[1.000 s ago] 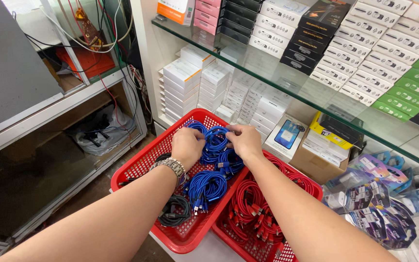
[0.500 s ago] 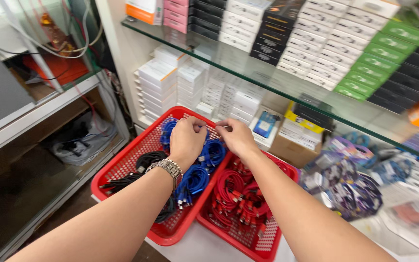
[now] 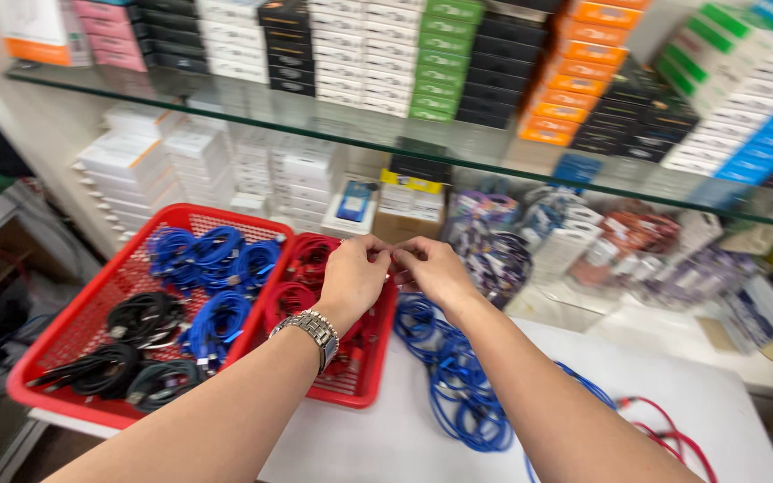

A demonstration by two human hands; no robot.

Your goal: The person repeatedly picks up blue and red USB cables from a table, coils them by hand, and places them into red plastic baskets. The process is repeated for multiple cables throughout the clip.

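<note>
Far left, the big red basket (image 3: 64,344) holds blue and black cable coils; beside it the smaller red basket (image 3: 364,380) holds red ones. My left hand (image 3: 352,279) and right hand (image 3: 429,270) meet above it, fingertips pinched on something small (too blurred to name). Blue cable (image 3: 458,385) trails down onto the white table (image 3: 655,385). I'd say I'm mid-bundling; next calls for steady winding.

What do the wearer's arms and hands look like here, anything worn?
Both forearms are bare, with no sleeves in view. The left hand has a silver metal link watch band round the wrist. The right hand and its wrist carry nothing visible. No gloves on either; whether the fingers bear rings is too small and blurred to tell.
</note>
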